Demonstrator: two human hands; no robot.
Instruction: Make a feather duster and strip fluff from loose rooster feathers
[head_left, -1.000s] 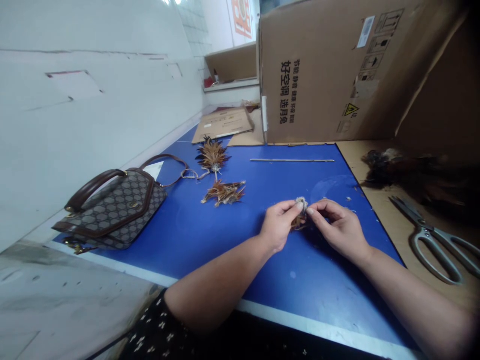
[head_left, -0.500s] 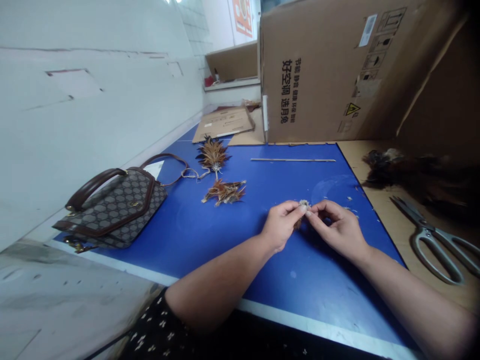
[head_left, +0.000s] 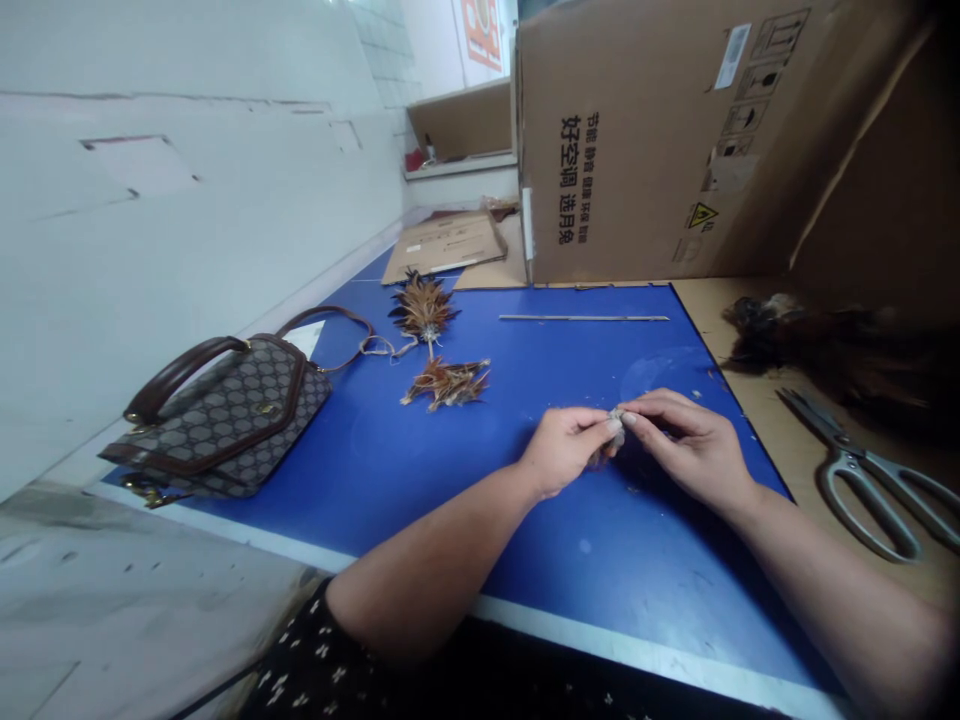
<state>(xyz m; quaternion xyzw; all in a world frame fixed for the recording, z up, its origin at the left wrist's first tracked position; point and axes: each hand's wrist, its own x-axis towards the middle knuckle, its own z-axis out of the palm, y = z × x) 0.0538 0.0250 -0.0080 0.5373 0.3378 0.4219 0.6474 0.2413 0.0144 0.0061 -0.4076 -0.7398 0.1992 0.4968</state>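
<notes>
My left hand (head_left: 566, 448) pinches a small feather piece (head_left: 618, 438), greyish and fluffy at the top with brown below, mostly hidden by the fingers. Thumb and forefinger of my right hand (head_left: 694, 445) are pressed together on its fluffy tip. To the left on the blue table (head_left: 450, 480) lies a loose pile of brown feathers (head_left: 448, 384). Just beyond it is a bundle of brown and black feathers (head_left: 424, 306) tied round a thin stick, with a string trailing off leftward.
A patterned handbag (head_left: 225, 420) stands at the left by the wall. A thin stick (head_left: 585, 318) lies before a big cardboard box (head_left: 645, 150). Large scissors (head_left: 862, 475) and a dark feather heap (head_left: 825, 350) are at the right. Small fluff bits dot the table.
My right hand has shifted slightly right, its fingertips now close together at the fluffy tip. The left hand keeps its pinch. The whole view has moved a little.
</notes>
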